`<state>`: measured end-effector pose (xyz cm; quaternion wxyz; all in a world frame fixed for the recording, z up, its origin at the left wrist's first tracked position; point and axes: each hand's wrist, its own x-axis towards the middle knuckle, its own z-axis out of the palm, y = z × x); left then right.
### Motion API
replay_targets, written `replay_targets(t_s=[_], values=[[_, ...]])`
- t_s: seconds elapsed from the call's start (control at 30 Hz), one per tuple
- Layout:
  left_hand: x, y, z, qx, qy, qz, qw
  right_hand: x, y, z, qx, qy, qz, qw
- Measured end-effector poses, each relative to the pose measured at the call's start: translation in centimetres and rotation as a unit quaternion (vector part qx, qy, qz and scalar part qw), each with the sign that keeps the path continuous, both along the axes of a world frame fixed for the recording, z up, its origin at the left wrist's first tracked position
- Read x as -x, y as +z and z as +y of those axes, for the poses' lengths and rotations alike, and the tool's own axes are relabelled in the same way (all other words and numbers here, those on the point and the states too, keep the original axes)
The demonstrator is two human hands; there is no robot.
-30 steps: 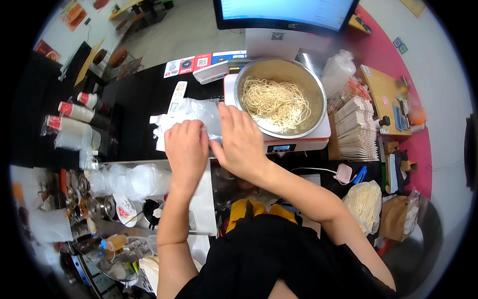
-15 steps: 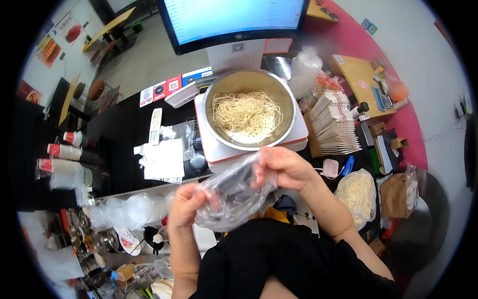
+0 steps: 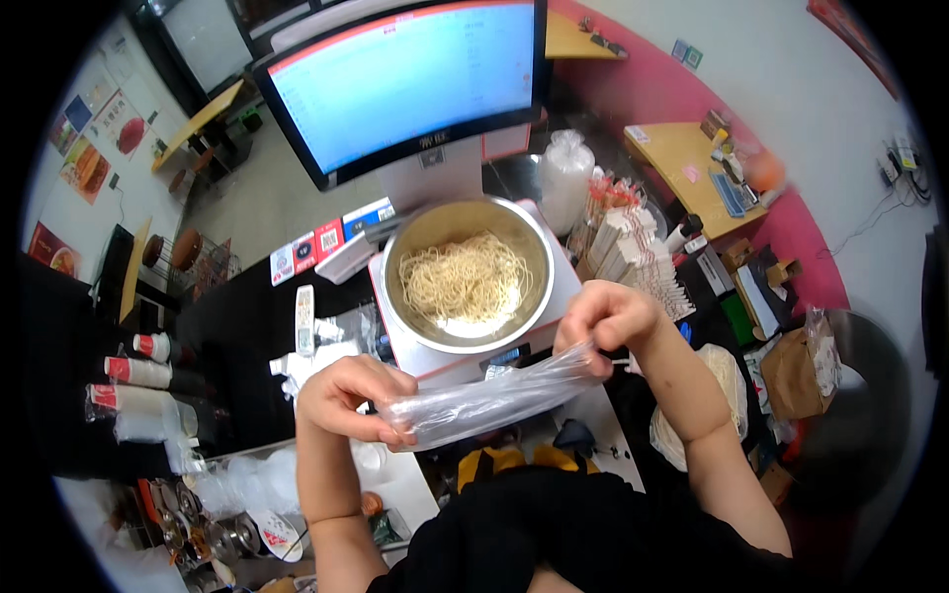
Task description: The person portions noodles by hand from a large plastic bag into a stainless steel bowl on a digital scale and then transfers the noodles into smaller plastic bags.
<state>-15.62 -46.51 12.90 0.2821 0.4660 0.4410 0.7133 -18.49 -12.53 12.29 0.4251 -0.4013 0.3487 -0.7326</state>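
Observation:
Between my hands a clear plastic bag (image 3: pixel 489 403) is stretched out, just in front of the counter. My left hand (image 3: pixel 358 397) pinches its left end, thumb against fingers. At the right end, my right hand (image 3: pixel 611 324) is closed on the plastic, higher than the left. Beyond the bag stands a wide steel bowl (image 3: pixel 542 287) with pale noodles (image 3: pixel 463 279) lying loosely inside. The bowl rests on a white kitchen scale (image 3: pixel 388 336), whose front is partly behind the bag.
A monitor (image 3: pixel 405 84) rises behind the bowl. To the right are stacked paper bags (image 3: pixel 633 252), a clear bag of noodles (image 3: pixel 732 381) and a brown paper bag (image 3: pixel 796 381). On the left lie a remote control (image 3: pixel 304 318) and stacked paper cups (image 3: pixel 138 372).
My hands have moved apart and pulled the bag from a loose bunch into a long, taut strip. The view has tilted, showing more of the monitor.

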Motion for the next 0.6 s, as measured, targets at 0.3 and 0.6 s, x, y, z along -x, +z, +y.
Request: replay_targets(t_s=[0.3,0.6], values=[[2.3,5.7,3.8,0.496,0.005,0.361,0.79,3.3,6.1,-5.2,-0.477,0.019,0.427,0.768],[12.9,-4.6,6.2,0.618,0.214,0.605,0.455,11.0,-6.2,-7.6,-0.597,-0.203,0.627,0.457]])
